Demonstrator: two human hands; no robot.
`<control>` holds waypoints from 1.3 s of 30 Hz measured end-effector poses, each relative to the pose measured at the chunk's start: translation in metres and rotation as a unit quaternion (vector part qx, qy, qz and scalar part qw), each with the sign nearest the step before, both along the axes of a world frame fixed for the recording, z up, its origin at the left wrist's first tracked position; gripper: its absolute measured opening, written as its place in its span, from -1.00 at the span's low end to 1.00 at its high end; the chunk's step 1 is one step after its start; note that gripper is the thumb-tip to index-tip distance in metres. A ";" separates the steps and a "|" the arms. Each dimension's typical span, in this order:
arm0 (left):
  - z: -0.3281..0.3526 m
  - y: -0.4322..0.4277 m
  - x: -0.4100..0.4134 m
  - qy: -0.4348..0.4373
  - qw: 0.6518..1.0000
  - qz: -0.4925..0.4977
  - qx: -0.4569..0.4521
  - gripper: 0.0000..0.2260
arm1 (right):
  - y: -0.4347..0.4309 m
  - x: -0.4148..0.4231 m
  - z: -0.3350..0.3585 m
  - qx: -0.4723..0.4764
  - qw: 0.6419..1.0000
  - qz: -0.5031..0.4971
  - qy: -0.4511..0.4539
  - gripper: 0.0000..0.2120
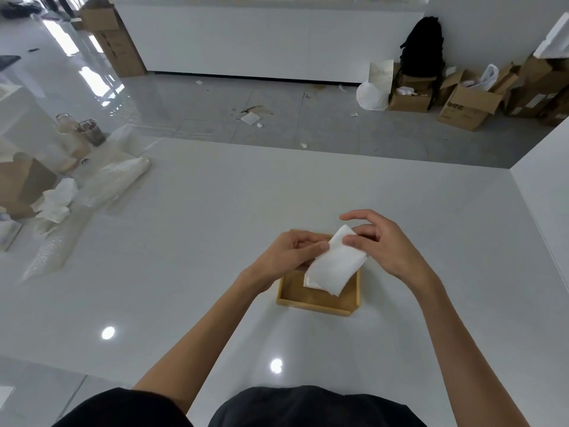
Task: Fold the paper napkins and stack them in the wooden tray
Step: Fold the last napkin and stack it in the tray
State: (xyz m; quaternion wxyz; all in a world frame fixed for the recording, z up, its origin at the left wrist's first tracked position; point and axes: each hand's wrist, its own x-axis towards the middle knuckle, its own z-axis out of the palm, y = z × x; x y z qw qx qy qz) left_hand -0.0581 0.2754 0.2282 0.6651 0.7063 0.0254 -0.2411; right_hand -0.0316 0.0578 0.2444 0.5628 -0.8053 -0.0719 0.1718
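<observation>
A square wooden tray (317, 303) stands on the white table in front of me. Above it I hold a folded white paper napkin (334, 263), tilted with its far end up. My left hand (292, 251) pinches the napkin's left edge with thumb and fingers. My right hand (378, 241) grips its upper right end, with the index finger raised off it. Under the held napkin, white napkin edges (309, 283) show inside the tray; how many lie there is hidden.
Crumpled napkins (55, 200), plastic wrapping (110, 183), a brown paper bag (21, 183) and cups (89, 131) crowd the table's left side. Cardboard boxes (468, 103) and a black backpack (423, 44) stand on the floor beyond the table.
</observation>
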 end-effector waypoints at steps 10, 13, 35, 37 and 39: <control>-0.064 -0.011 -0.012 0.049 0.985 0.166 -0.010 -0.84 | 0.019 -0.024 -0.075 0.156 0.961 -0.150 0.169 -0.66; -0.102 -0.013 -0.017 0.057 0.985 0.164 0.021 -0.90 | 0.029 -0.039 -0.120 0.126 0.956 -0.207 0.166 -0.61; -0.254 -0.024 0.051 -0.040 0.953 -0.125 0.274 -0.38 | 0.026 0.016 -0.275 -0.185 0.976 -0.096 0.067 -0.62; -0.252 -0.027 0.055 -0.039 0.942 -0.142 0.300 -0.37 | 0.026 0.017 -0.279 -0.198 0.973 -0.100 0.066 -0.62; -0.251 -0.029 0.056 -0.043 0.937 -0.151 0.312 -0.36 | 0.026 0.016 -0.282 -0.209 0.971 -0.103 0.060 -0.61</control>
